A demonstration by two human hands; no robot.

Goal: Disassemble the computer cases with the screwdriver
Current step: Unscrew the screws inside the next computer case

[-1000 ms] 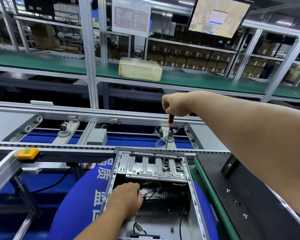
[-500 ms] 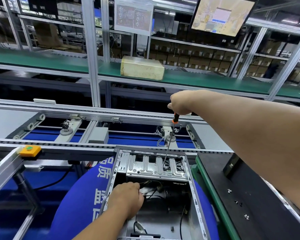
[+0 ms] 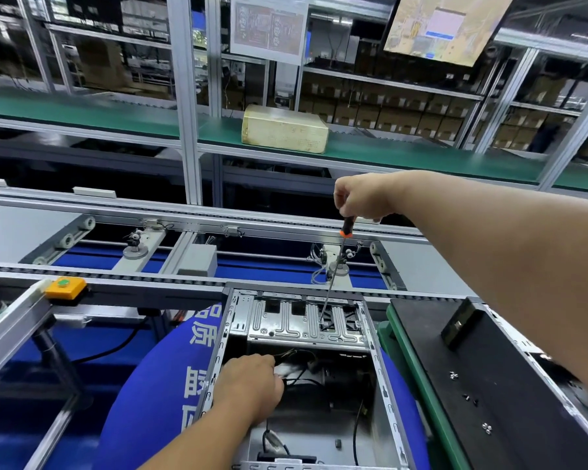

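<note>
An open grey computer case (image 3: 218,354) lies on a blue mat, its inside facing up. My right hand (image 3: 360,198) grips the black and orange handle of a long screwdriver (image 3: 333,276). The shaft slants down and its tip sits in the silver drive bracket (image 3: 306,323) at the case's far end. My left hand (image 3: 252,385) reaches inside the case among black cables (image 3: 299,378); its fingers curl down, and I cannot see whether they hold a cable.
A black case panel (image 3: 489,385) with loose screws (image 3: 486,427) lies on a green tray at the right. A conveyor frame with an orange button box (image 3: 65,288) runs across behind the case. A beige box (image 3: 284,128) sits on the green shelf beyond.
My right hand and the screwdriver handle shifted slightly right while the tip stayed on the bracket. The left hand kept its place inside the case.
</note>
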